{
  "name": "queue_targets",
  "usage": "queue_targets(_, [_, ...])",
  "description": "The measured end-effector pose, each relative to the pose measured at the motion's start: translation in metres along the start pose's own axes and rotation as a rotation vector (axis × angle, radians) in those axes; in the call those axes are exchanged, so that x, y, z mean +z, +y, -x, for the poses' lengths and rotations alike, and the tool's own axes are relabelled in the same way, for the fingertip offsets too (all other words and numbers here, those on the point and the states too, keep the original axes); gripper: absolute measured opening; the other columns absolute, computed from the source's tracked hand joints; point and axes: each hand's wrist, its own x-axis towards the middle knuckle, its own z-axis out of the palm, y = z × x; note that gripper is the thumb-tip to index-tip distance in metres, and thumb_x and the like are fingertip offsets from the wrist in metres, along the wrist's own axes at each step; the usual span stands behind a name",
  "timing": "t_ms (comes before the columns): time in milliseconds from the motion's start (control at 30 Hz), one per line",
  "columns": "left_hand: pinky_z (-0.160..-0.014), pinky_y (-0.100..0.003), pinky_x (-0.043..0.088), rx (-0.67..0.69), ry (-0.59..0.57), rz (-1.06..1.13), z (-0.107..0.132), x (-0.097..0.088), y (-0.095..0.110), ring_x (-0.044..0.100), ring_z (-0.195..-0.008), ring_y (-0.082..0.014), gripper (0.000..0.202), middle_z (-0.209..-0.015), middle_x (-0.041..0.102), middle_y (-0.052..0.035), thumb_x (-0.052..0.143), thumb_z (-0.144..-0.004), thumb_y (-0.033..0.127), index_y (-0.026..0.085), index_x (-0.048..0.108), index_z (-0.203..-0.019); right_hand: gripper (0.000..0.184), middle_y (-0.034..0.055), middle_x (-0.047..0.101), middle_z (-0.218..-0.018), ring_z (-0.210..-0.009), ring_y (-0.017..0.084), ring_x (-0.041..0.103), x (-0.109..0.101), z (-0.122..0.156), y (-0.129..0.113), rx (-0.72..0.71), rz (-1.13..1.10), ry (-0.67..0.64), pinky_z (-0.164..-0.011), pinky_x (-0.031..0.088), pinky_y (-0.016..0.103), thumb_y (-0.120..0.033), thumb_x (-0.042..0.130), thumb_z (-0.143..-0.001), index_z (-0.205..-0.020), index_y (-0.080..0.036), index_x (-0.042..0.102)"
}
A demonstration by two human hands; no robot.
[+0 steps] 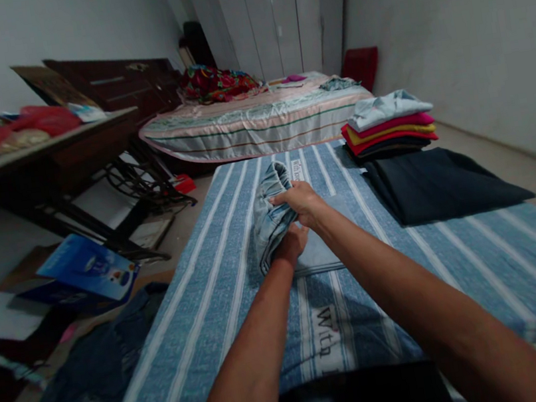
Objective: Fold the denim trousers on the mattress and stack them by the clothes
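A pair of light blue jeans [268,228] lies partly folded on the bed in front of me, its gathered waistband end raised and bent over on the left. The flat part of the jeans [328,249] spreads to the right under my hands. My right hand [302,200] is closed on the raised edge near the waistband, fingers over the cloth. Lower down, my left hand [295,241] sits inside the fold, its fingers curled against the denim and partly hidden.
At right stand a stack of folded clothes [388,126] and black folded cloth [447,184]. The striped blue sheet [203,305] covers the bed. A sewing machine table [101,128], a blue box [89,268] and dark denim [87,376] are at left. Another bed [246,123] stands beyond.
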Motion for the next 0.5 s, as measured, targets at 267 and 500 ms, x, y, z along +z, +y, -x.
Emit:
queue_targets(267, [-0.101,-0.045,0.031,-0.165,-0.069,-0.140,0.033,0.001,0.024,0.036,-0.128,-0.0368,0.068,-0.132,0.043,-0.0288,0.045,-0.083,0.050,-0.002,0.040,-0.126,0.021,-0.0060,0.056,-0.048,-0.042,0.013,0.052,-0.009,0.007,-0.001,0.007,-0.019,-0.007,-0.046,0.046,0.026,-0.005,0.063,-0.052,-0.067,-0.018,0.054])
queue_targets(500, [-0.102,-0.044,0.030,-0.148,-0.130,-0.203,0.059,-0.011,0.026,0.038,-0.126,-0.0378,0.073,-0.132,0.044,-0.0301,0.042,-0.085,0.054,-0.006,0.042,-0.128,0.024,-0.0063,0.055,-0.046,-0.042,0.013,0.053,-0.021,0.008,0.000,0.009,-0.032,-0.011,-0.047,0.047,0.027,-0.005,0.065,-0.051,-0.069,-0.017,0.055])
